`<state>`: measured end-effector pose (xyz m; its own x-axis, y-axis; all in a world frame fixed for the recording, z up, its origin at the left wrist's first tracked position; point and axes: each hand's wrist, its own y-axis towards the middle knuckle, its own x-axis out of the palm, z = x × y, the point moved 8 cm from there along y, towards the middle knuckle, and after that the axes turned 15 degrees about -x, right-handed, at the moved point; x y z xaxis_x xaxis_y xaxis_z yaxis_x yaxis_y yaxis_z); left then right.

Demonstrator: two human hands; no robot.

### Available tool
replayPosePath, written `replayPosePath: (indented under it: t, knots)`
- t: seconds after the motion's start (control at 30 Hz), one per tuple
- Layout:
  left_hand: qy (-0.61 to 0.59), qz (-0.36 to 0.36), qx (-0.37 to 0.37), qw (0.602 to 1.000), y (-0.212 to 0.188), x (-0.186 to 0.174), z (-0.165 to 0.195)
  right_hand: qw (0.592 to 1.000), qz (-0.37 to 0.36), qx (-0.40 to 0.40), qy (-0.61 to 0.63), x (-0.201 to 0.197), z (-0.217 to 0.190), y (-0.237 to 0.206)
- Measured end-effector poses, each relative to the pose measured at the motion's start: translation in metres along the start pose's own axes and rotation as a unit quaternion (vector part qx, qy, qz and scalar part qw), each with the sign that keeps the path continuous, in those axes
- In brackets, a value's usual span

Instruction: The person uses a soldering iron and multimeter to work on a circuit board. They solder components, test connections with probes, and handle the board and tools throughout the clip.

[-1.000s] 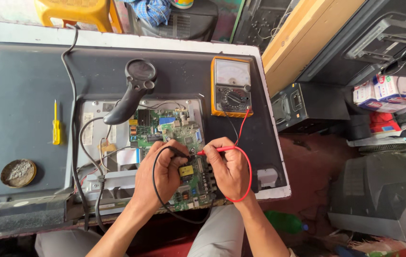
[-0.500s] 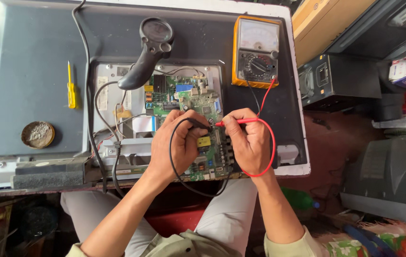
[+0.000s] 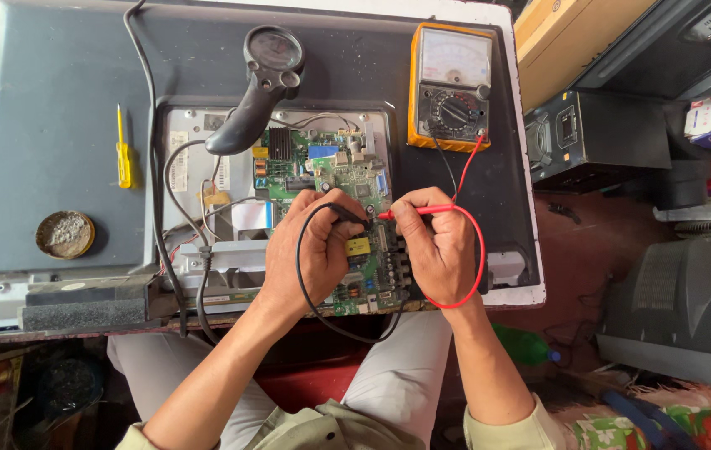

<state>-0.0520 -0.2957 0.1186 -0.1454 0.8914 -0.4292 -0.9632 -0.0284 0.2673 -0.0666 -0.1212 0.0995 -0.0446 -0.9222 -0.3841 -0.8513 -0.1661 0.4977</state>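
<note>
Hands: both sit low over the green circuit board, close together, nearly knuckle to knuckle.
Left hand: fingers curled tight round the black probe, its tip pointing right and down at the board.
Right hand: closed round the red probe, tip pointing left, almost meeting the black one.
Probe tips: they look to be touching parts on the board near a small yellow component, though the fingers hide the exact spot.
Black lead: loops down around the left wrist and off the bench edge before climbing to the meter.
Red lead: curls round the right hand, then runs up to the meter.
Meter: yellow-cased analogue multimeter, lying flat above and to the right of the board.
Board: set in the opened back of a flat grey panel that covers the bench.
Magnifier: black handled lens resting across the board's upper left corner.
Screwdriver: small, yellow, lying well to the left on the panel.
Round tin: below the screwdriver, holding something grey.
</note>
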Motion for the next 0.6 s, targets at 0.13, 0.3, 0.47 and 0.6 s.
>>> replayPosePath:
  t: [0.13, 0.3, 0.47, 0.6]
  knots:
    - [-0.005, -0.003, -0.007, 1.0, 0.0, 0.0, -0.003, 1.0, 0.0, -0.009, 0.001, 0.001, -0.001, 0.0]
    - [-0.076, 0.009, -0.023, 0.997, -0.001, -0.004, -0.008, 1.0, 0.008, 0.003, 0.015, 0.001, 0.001, -0.004]
    - [-0.038, 0.018, -0.028, 0.999, -0.001, -0.004, -0.007, 0.994, 0.062, 0.03, 0.089, -0.004, 0.008, -0.009]
    - [-0.014, 0.014, -0.039, 0.999, -0.002, -0.004, -0.005, 0.993, 0.067, 0.029, 0.091, -0.005, 0.009, -0.011]
